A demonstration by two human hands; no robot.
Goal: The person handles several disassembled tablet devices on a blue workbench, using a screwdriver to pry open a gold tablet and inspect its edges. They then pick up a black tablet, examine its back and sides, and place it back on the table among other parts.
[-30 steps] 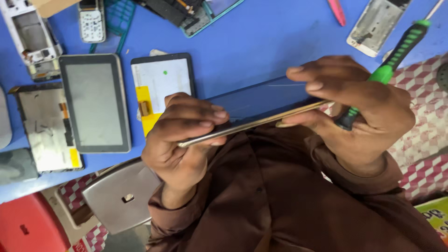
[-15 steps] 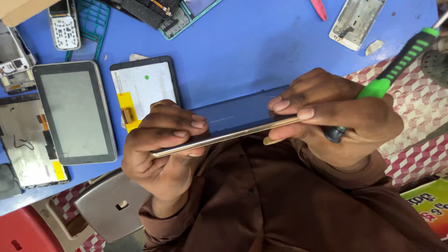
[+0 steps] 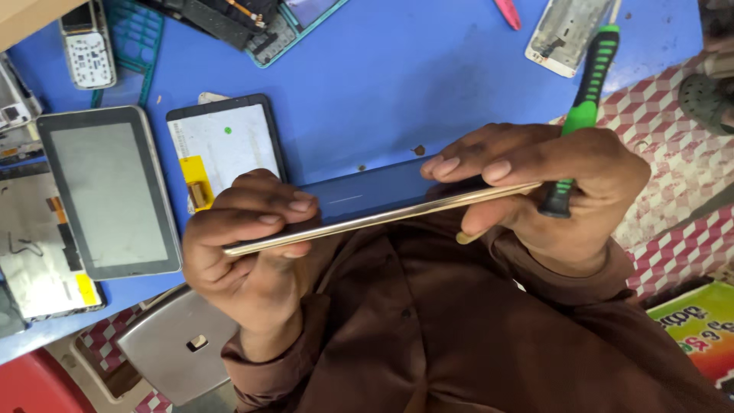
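A thin gold-edged tablet (image 3: 382, 206) with a dark screen lies edge-on between both hands, above a brown-shirted lap. My left hand (image 3: 248, 245) grips its left end, fingers over the glass and thumb underneath. My right hand (image 3: 550, 191) pinches the right end. That same hand also holds a green-and-black screwdriver (image 3: 585, 99), whose handle sticks up past the knuckles.
A blue table (image 3: 428, 84) carries a grey tablet (image 3: 107, 191), a white screen panel with a yellow tag (image 3: 225, 145), a bare display part (image 3: 34, 252), an old keypad phone (image 3: 88, 46), circuit boards (image 3: 245, 19) and a metal frame (image 3: 566, 30). A grey stool (image 3: 180, 344) stands below left.
The view has shifted, so the table items sit further left and up. Both hands keep the same grip on the tablet. The screwdriver handle now points more upright.
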